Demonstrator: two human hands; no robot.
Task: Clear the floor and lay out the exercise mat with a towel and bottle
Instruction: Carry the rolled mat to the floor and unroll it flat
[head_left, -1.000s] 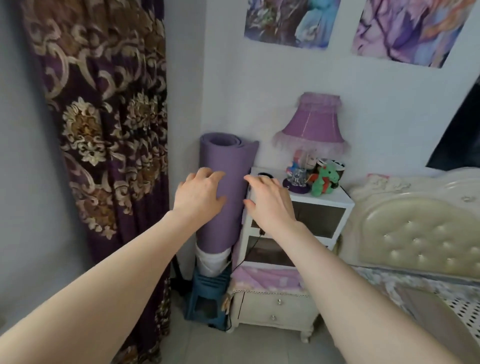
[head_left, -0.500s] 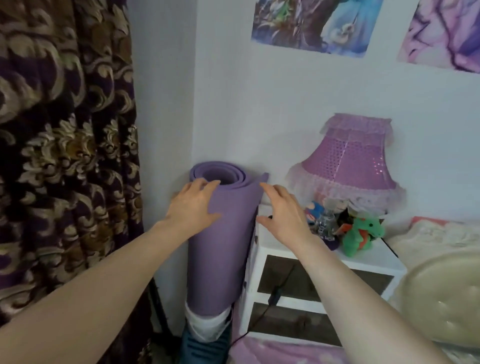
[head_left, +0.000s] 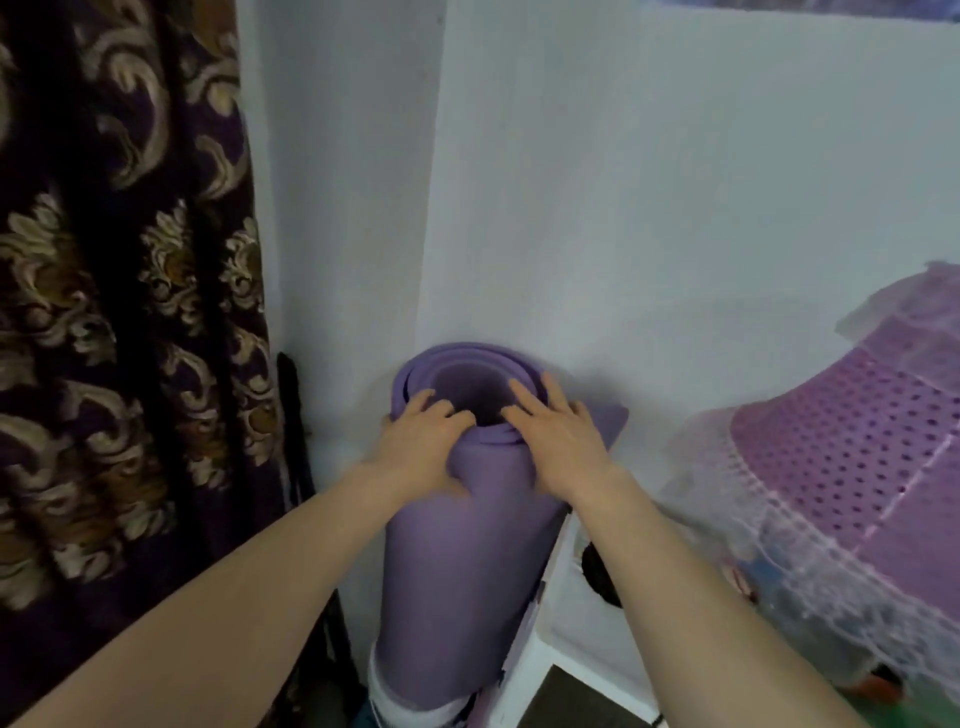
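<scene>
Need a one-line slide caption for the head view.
Both hands, left hand and right hand, grip the top of the upright rolled purple mat.

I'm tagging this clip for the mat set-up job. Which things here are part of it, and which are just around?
Part of the job:
rolled purple mat, standing upright in the corner
left hand and right hand, both gripping the roll's top end

Just around:
patterned curtain
pink lampshade
white nightstand
</scene>
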